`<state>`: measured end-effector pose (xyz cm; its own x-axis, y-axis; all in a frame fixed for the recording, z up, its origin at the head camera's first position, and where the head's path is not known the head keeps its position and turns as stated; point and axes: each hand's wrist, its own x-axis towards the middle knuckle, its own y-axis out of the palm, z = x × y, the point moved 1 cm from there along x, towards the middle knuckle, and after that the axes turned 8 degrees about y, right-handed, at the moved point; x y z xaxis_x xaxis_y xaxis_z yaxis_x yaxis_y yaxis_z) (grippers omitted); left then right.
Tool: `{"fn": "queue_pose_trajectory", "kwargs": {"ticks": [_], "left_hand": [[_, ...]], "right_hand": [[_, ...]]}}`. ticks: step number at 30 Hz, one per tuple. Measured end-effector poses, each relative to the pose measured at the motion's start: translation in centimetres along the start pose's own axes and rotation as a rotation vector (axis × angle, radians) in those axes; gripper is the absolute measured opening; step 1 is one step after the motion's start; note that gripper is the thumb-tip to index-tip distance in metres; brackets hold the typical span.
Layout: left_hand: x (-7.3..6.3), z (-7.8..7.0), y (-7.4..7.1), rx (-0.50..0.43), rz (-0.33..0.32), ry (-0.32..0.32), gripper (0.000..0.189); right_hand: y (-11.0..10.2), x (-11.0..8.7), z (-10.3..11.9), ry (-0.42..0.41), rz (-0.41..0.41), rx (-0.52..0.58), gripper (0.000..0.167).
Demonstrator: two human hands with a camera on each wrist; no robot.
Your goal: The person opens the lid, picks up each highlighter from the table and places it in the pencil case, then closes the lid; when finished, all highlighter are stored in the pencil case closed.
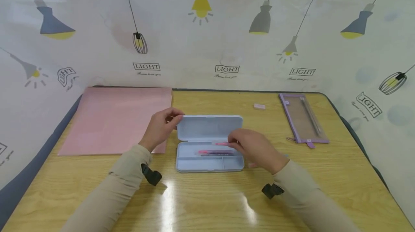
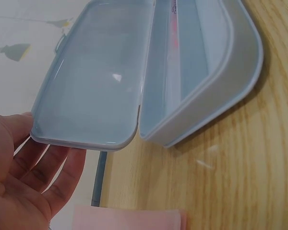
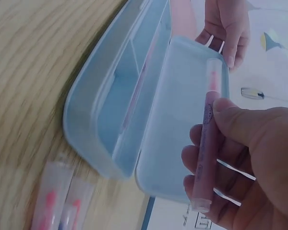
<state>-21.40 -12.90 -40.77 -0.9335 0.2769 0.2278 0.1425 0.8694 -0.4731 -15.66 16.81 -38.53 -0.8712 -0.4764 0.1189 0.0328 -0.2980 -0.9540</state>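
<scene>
A light blue pencil case [image 1: 186, 165] stands on the table with its lid [image 1: 201, 129] raised. My left hand [image 1: 163, 124] pinches the lid's left corner between thumb and fingers. In my right hand [image 1: 254, 147] is a pink highlighter [image 3: 209, 139], gripped between thumb and fingers above the case's long compartment. Its clear cap end points left in the head view. A pink pen [image 1: 214, 152] lies in that long compartment, behind the divider. The front part of the case is split in two by a short wall.
Pink-tipped markers [image 3: 48, 206] lie on the table right of the case, mostly hidden by my right hand in the head view. A pink folder [image 1: 120, 120] is at the left. Farther right are a small eraser [image 1: 259, 106] and a purple-edged zip pouch [image 1: 299, 116] containing a slim pen.
</scene>
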Motion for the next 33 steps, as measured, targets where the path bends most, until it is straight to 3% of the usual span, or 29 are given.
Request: {"fn": "queue_pose_trajectory", "kwargs": {"ticks": [13, 22, 33], "left_hand": [[0.3, -0.3, 0.5, -0.021, 0.001, 0.013, 0.022], [0.1, -0.1, 0.2, 0.002, -0.012, 0.004, 0.021], [-0.1, -0.3, -0.1, 0.003, -0.017, -0.001, 0.019]], "right_hand": [[2.2, 1.9, 0.9, -0.024, 0.045, -0.002, 0.005], [4.1, 2.7, 0.9, -0.098, 0.010, -0.043, 0.004], [4.4, 2.7, 1.1, -0.096, 0.040, -0.069, 0.012]]}}
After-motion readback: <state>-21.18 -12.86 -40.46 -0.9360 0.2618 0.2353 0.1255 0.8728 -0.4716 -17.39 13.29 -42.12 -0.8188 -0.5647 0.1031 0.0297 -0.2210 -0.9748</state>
